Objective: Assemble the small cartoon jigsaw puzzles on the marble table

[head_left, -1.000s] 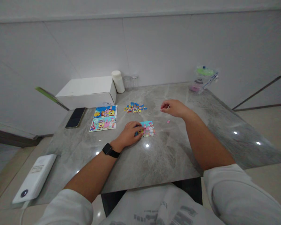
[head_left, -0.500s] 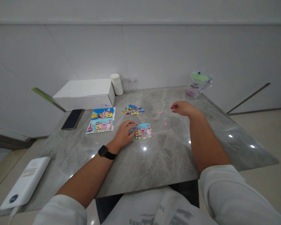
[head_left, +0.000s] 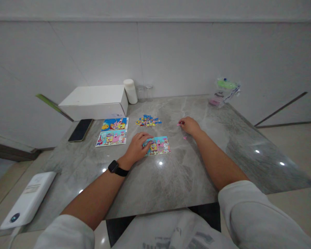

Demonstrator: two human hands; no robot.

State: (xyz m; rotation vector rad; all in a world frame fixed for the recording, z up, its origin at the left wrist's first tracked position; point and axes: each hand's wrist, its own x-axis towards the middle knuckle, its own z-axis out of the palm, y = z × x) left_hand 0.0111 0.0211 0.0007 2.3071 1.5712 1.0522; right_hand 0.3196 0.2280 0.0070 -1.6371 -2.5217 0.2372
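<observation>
My left hand (head_left: 139, 146), with a black watch on the wrist, lies flat over the left end of a partly assembled cartoon jigsaw puzzle (head_left: 159, 146). Its fingers are stretched out and cover that end. To the right and farther back, my right hand (head_left: 190, 126) has its thumb and fingertips closed at a small pink puzzle piece (head_left: 178, 125) on the table. Another pink puzzle piece (head_left: 185, 138) lies just in front of that hand. A heap of loose puzzle pieces (head_left: 148, 121), mostly blue and yellow, sits behind the puzzle.
Left of the puzzle lies a printed picture card (head_left: 111, 137). A dark phone (head_left: 80, 130), a white box (head_left: 93, 109) and a white bottle (head_left: 130, 92) stand beyond it. A white power bank (head_left: 29, 200) is near left; a plastic bag (head_left: 224, 93) is back right.
My right hand has moved left and come down to the farther pink puzzle piece, its fingertips now at it. My left hand stays on the puzzle. The view has shifted slightly.
</observation>
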